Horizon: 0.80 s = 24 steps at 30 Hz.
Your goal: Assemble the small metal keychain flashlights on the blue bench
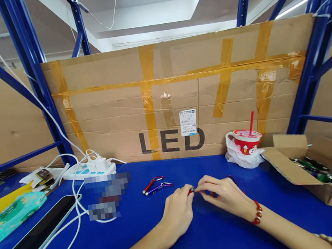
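At the far left of the blue desk (138, 235) lie a yellow strip and a teal patterned pouch (10, 214), and just beside them a smartphone (42, 231) rests face up with a white cable (76, 230) looping past it from a white power strip (89, 170) set against the cardboard wall marked LED. A blurred patch hides whatever stands right of the phone. Near the middle, two small keychain flashlights with carabiner clips, a red one (152, 184) and a purple one (158, 188), lie side by side, apart from the hands. The left hand (178, 211) has its fingers curled and pinched on one end of a third small flashlight (191, 189), red from what little shows, held just above the desk; the right hand (225, 196), with a red bead bracelet (257, 212) at the wrist, meets it from the other side, its fingers closed on the opposite end and on what seems to be the clip. Judging by its look, the little flashlight is light, stiff and smooth metal, apt to slip or roll, so a fingertip pinch round the barrel at each end suits it better than a hold on the loose clip. Further right stands a red paper cup (247, 140) with a straw in a white plastic bag, and at the far right an open cardboard box (320, 168) holds more such flashlights, green and dark.
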### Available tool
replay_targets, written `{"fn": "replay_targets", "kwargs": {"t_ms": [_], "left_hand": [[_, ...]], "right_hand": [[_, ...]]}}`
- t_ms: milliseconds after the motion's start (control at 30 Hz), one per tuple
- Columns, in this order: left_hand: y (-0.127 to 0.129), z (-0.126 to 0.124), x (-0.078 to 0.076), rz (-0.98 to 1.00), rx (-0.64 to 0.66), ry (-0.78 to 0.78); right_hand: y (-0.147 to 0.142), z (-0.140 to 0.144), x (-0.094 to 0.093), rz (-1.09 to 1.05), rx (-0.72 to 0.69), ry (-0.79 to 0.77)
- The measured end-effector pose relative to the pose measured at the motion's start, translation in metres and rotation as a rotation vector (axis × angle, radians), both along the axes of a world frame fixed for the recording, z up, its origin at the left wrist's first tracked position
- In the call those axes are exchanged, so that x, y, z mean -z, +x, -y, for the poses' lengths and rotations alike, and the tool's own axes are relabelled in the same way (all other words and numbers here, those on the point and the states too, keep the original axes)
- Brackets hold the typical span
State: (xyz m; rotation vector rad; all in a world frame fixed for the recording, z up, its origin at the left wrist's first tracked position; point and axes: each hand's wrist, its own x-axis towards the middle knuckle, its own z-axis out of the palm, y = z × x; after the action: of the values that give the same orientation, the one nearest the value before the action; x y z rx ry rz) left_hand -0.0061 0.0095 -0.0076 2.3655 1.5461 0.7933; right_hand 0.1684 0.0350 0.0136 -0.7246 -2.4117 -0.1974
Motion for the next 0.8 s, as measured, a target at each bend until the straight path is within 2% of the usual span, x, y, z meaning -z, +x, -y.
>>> {"fn": "replay_targets", "kwargs": {"t_ms": [567, 800], "left_hand": [[0.0009, 0.0013, -0.0033, 0.0, 0.04, -0.005], [0.0007, 0.0026, -0.0036, -0.006, 0.043, -0.011]], "right_hand": [[-0.0003, -0.0007, 0.0009, -0.043, -0.042, 0.088], [0.0023, -0.0039, 0.0029, -0.029, -0.023, 0.07]]}}
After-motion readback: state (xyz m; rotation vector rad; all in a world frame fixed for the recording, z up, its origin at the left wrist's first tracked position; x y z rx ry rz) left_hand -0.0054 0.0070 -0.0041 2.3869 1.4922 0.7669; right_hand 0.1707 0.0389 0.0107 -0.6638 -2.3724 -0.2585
